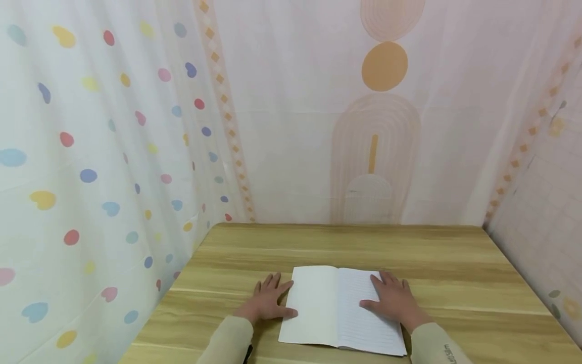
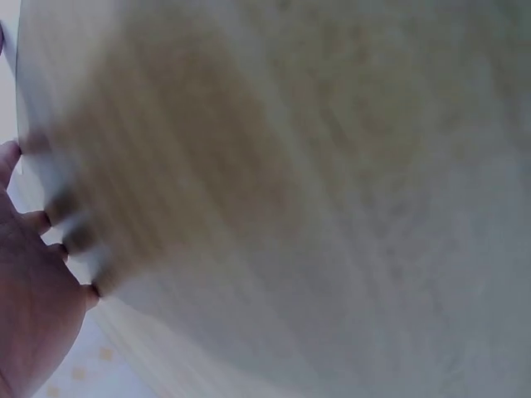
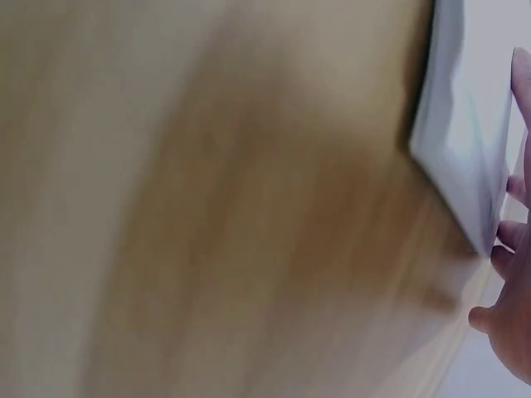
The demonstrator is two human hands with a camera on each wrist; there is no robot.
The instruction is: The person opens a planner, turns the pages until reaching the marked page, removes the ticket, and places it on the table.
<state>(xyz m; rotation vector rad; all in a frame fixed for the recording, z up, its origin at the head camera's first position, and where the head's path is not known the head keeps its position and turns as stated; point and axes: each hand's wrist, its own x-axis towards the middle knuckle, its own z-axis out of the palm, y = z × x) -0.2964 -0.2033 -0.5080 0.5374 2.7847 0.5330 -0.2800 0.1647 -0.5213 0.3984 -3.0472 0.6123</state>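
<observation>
An open notebook [image 1: 316, 308] lies flat near the front of the table, its left page blank and its right page ruled with lines. My left hand [image 1: 269, 301] rests at the notebook's left edge, fingers spread, with the thumb and index fingertip on the page margin. Over the outer part of the right page lies my right hand [image 1: 393, 298], also with spread fingers. In the right wrist view, the fingers [image 3: 513, 236] are along the edge of the notebook's pages [image 3: 465, 124]. The left wrist view shows the left hand [image 2: 37, 282] above the wood surface.
The wooden table [image 1: 227, 253] has a yellow-brown grain and stretches beyond the notebook to a pale patterned curtain [image 1: 291, 151] at the back. Another curtain [image 1: 113, 162] with coloured dots hangs along the left, and a light curtain [image 1: 545, 202] along the right.
</observation>
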